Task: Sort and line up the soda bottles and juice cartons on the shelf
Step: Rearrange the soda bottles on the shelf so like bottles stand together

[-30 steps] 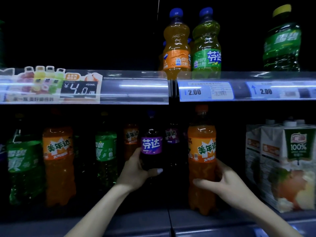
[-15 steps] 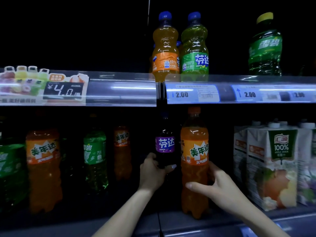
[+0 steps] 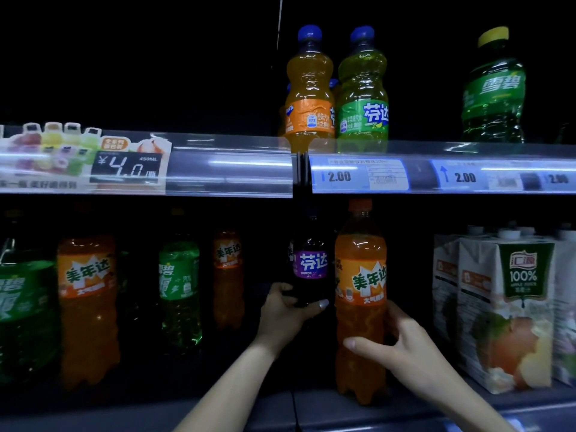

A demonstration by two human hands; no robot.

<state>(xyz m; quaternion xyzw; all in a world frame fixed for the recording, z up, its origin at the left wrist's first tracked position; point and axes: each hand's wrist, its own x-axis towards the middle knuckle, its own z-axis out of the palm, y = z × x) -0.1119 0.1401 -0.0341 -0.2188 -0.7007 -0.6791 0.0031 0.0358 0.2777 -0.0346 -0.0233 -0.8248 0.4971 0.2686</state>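
1. Two shelves: upper shelf rail [image 3: 230, 165] spans the width above the lower shelf [image 3: 389, 410].
2. Upper shelf, centre: Fanta orange bottle [image 3: 308, 88] touching Fanta apple bottle [image 3: 363, 92] on its right; Sprite bottle [image 3: 495, 88] well apart, far right.
3. Rail: 4.0 price card [image 3: 124, 166] at left; 2.00 price tag [image 3: 358, 176] under the two Fanta bottles.
4. Lower shelf, left to right: front Sprite bottle [image 3: 21, 313], Mirinda bottle [image 3: 87, 307], a Sprite [image 3: 179, 291] and a Mirinda [image 3: 227, 275] set further back.
5. Centre: Fanta grape bottle [image 3: 310, 260], in the left hand [image 3: 285, 316], stands just left of and behind the front Mirinda bottle [image 3: 361, 300], in the right hand [image 3: 396, 344].
6. Far right: juice cartons [image 3: 505, 310] side by side.
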